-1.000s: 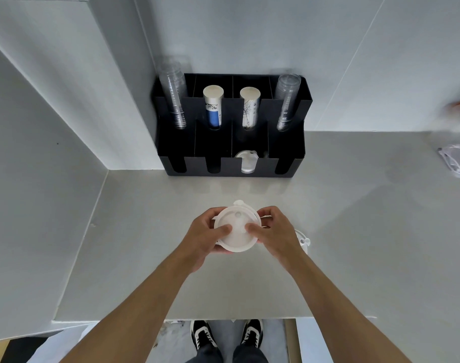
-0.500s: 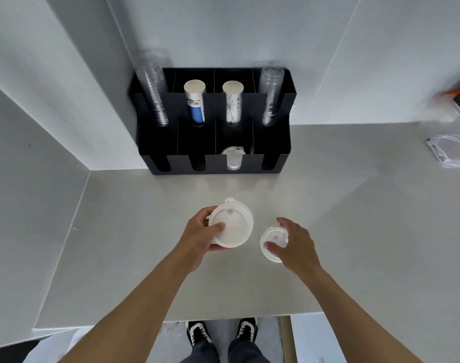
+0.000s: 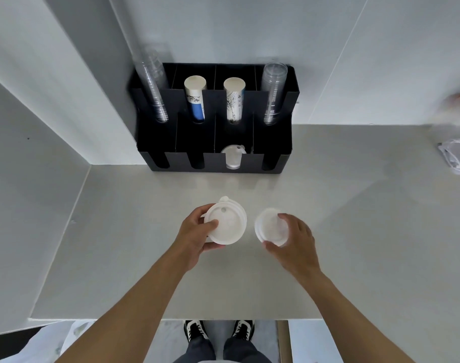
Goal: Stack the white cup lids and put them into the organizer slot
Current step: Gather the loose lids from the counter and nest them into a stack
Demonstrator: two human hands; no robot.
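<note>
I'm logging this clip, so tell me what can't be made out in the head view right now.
- How many lids are in the left hand's stack: seen from above.
- How many lids fill the organizer front slot: wall hides them.
- The items at the right edge: cut off and blurred.
- Whether the right hand's lid is lifted: unclear.

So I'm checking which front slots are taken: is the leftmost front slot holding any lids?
No, the only lids in the organizer sit in the third front slot from the left.
</note>
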